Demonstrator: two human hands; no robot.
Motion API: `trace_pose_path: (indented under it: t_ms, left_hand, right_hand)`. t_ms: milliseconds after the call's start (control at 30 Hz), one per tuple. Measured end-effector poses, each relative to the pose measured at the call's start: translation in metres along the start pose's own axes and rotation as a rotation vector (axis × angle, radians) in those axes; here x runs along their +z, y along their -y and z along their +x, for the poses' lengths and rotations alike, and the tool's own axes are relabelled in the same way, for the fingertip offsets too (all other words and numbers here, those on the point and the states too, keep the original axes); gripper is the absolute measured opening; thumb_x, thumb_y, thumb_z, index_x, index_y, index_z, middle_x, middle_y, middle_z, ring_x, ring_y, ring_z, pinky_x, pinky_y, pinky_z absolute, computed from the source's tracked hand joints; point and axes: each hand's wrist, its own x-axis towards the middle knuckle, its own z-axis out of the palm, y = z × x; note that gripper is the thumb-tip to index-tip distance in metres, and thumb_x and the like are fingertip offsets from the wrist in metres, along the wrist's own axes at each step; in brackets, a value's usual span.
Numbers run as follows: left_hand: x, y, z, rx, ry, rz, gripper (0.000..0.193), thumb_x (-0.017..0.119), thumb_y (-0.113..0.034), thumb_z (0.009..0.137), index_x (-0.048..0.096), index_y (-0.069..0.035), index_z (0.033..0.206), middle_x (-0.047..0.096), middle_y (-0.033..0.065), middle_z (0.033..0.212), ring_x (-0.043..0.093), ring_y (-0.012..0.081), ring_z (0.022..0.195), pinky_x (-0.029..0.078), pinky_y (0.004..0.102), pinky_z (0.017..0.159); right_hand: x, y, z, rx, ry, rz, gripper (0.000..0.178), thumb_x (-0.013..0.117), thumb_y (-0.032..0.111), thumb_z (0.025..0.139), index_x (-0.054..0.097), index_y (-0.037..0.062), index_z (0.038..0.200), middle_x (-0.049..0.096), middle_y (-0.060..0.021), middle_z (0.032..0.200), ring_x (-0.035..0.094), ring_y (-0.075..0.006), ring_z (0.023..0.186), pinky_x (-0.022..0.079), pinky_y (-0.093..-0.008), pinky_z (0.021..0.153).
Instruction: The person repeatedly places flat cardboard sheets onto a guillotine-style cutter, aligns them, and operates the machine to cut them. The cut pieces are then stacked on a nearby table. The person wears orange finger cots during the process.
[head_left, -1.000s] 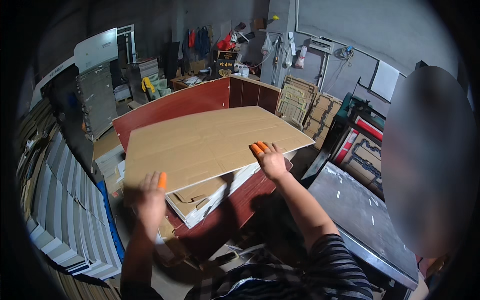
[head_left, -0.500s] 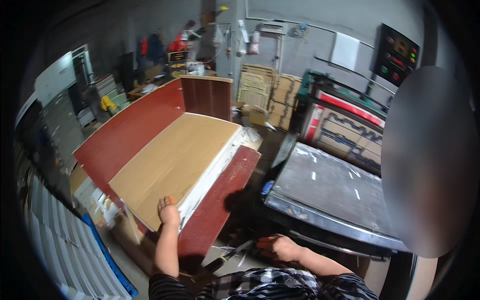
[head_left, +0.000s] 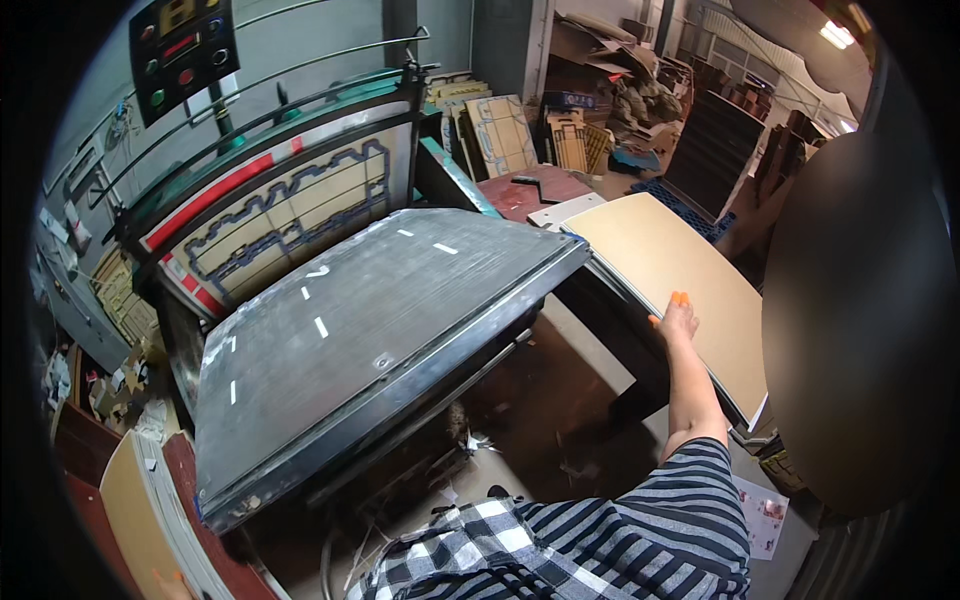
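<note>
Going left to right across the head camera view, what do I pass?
Stacked cardboard sheets → dark metal platen of the press → right hand on the edge of the tan cardboard sheet.

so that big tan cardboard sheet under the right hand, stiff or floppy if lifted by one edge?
Probably bendy: the cardboard sheet looks thin and very broad, so one-edge lifting would likely make it sag. Likely light for its size, being flat board. The right hand rests fingertips on its near edge; a push would probably slide it over the stack beneath.
</note>
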Motion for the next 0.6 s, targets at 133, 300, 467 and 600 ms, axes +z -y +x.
trace_pose_path:
  t_ms: [133,300,467,600]
  left_hand:
    - [0.069,-0.163,0.001,0.227,0.053,-0.036,0.056,0.064,-0.006,0.085,0.046,-0.001,0.138,0.052,0.0202,0.135,0.049,0.0299,0.124,0.036,0.0386,0.105]
    - [0.055,-0.409,-0.056,0.495,0.194,-0.292,0.05,0.06,0.0,0.086,0.05,-0.003,0.134,0.05,0.0158,0.139,0.045,0.0294,0.129,0.032,0.0365,0.108]
    - [0.054,-0.516,-0.101,0.577,0.313,-0.389,0.047,0.058,0.004,0.085,0.054,-0.003,0.13,0.049,0.0144,0.141,0.045,0.0276,0.13,0.031,0.0348,0.109]
    - [0.05,-0.568,-0.118,0.622,0.353,-0.505,0.043,0.059,0.002,0.085,0.056,-0.001,0.128,0.05,0.0151,0.139,0.047,0.0279,0.129,0.032,0.0345,0.109]
  right_hand:
    - [-0.016,-0.05,0.003,0.176,0.183,-0.169,0.11,0.074,0.06,0.071,0.018,0.0105,0.151,0.012,-0.0116,0.159,0.015,-0.0311,0.145,0.022,-0.0604,0.108]
    - [0.011,-0.088,0.015,-0.17,0.13,-0.111,0.075,0.078,0.055,0.068,0.055,0.0036,0.119,0.049,-0.0138,0.132,0.042,-0.0315,0.129,0.028,-0.0635,0.105]
    - [-0.026,-0.108,0.026,-0.364,-0.077,0.031,0.039,0.077,0.038,0.076,0.056,0.0053,0.075,0.059,-0.0141,0.085,0.06,-0.0343,0.086,0.045,-0.0513,0.077]
    - [-0.098,-0.095,0.066,-0.394,-0.389,0.007,0.027,0.067,0.029,0.085,0.057,0.0043,0.081,0.062,-0.0166,0.08,0.062,-0.037,0.075,0.05,-0.0465,0.064]
